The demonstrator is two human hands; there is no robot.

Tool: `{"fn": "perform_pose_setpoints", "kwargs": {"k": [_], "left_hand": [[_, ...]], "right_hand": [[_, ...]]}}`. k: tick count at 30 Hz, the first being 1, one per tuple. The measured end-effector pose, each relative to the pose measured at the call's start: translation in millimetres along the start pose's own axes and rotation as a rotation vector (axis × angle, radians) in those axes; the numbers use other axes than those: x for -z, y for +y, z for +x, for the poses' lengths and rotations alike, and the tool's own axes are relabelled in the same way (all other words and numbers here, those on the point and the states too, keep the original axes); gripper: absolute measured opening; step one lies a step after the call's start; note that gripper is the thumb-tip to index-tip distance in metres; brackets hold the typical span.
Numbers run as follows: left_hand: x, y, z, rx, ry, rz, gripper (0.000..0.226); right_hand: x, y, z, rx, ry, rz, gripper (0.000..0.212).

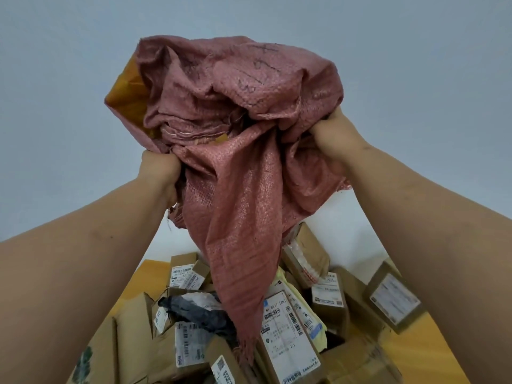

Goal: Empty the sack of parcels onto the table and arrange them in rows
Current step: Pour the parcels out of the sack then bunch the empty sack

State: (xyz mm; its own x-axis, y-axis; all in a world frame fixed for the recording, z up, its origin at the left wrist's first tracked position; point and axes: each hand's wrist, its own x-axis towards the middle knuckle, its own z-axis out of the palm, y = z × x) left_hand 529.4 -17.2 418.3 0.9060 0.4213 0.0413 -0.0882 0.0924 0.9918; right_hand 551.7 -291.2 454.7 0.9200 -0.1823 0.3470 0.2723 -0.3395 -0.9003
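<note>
Both hands, left (159, 166) and right (331, 126), gripping bunched sack (238, 139) overhead; soft, limp, light; parcels (282, 322) lying heaped below.

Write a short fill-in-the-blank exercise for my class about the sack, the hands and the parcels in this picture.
1. Both hands hold up a woven sack coloured ____.
2. The left hand and right hand each ____ the fabric.
3. The parcels below lie in a ____, not rows.
4. The table surface is ____ in colour.

Missing words: pink; grip; pile; yellow
</note>
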Motion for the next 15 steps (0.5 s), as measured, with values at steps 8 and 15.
{"fn": "perform_pose_setpoints", "kwargs": {"k": [8,15], "left_hand": [[-3,19,6,-0.148,-0.015,-0.096,0.038],[-7,19,5,-0.093,-0.044,-0.053,0.037]], "right_hand": [[1,-10,-13,0.074,0.126,-0.01,0.059],[4,-10,-12,0.042,0.052,-0.103,0.026]]}}
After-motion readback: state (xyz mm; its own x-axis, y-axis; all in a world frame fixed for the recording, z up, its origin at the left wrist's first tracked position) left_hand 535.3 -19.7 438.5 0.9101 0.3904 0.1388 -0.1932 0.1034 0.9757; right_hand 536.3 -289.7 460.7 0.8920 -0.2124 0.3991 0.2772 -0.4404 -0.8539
